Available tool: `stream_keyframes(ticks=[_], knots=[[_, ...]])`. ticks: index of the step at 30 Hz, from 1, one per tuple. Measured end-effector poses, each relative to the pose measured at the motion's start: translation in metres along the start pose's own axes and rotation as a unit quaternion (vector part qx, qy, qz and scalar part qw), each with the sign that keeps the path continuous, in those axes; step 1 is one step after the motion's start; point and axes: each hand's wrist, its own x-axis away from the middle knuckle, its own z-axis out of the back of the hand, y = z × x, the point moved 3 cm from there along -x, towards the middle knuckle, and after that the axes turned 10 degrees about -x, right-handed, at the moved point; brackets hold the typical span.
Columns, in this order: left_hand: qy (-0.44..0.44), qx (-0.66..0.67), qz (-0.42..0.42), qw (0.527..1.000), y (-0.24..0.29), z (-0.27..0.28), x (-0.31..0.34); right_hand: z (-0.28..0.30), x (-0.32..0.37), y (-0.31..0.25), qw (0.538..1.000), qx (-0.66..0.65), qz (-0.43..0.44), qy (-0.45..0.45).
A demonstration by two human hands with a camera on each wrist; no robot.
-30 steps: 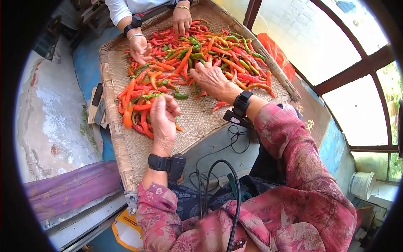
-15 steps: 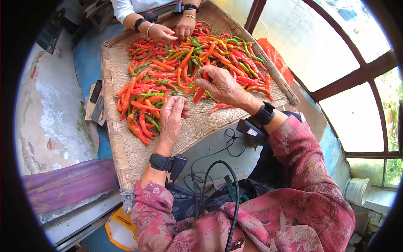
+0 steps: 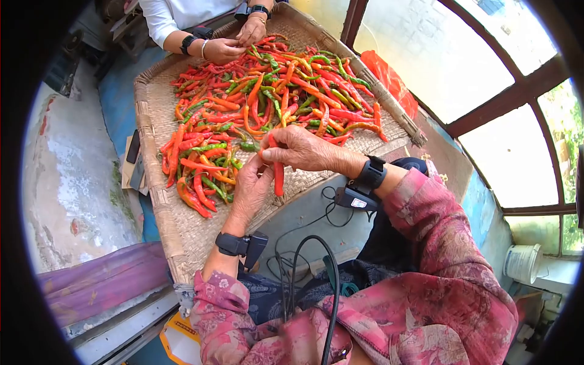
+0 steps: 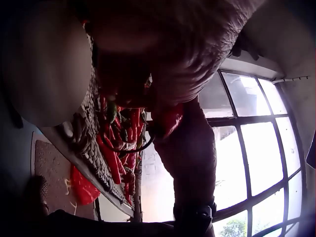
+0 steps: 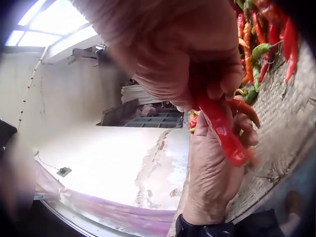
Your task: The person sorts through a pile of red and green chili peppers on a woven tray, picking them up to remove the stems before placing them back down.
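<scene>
My right hand (image 3: 298, 149) pinches a red chili pepper (image 3: 279, 179) between thumb and fingers above the near part of the woven tray (image 3: 173, 234). Close beside it, my left hand (image 3: 248, 188) has its thumb and fingers bent toward the pepper's upper end. In the right wrist view the red pepper (image 5: 224, 133) slants down across the left hand (image 5: 210, 173); an orange-red pepper tip (image 5: 249, 112) shows behind it. Whether the left fingers grip anything I cannot tell. Red, orange and green chili peppers (image 3: 213, 118) lie heaped on the tray.
Across the tray, another person's two hands (image 3: 225, 52) work at the far edge of the heap. A red plastic bag (image 3: 389, 79) lies by the windows at the right. Black cables (image 3: 283, 255) hang below the tray's near edge. A phone (image 3: 133, 147) lies beyond its left rim.
My right hand has left the heap with a red pepper and come down and left to my left hand. The other person's hands have come together at the far side.
</scene>
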Motion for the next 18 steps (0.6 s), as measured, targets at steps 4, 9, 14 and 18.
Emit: stream_keyframes(ticks=[4,9,14,18], knots=[[0.078,0.158,0.084,0.981,0.008,0.016,-0.004,0.017,-0.005,-0.003,0.995,0.015,-0.027,0.098],[0.157,0.37,0.174,0.899,-0.004,0.032,-0.002,0.029,-0.009,-0.006,0.986,0.059,-0.042,0.151],[0.06,0.205,0.175,0.961,-0.007,0.011,0.003,0.018,-0.008,-0.007,0.984,0.137,0.023,0.113],[0.024,0.105,0.126,0.986,0.006,0.003,0.005,0.01,-0.005,-0.019,0.989,0.131,0.025,0.064]])
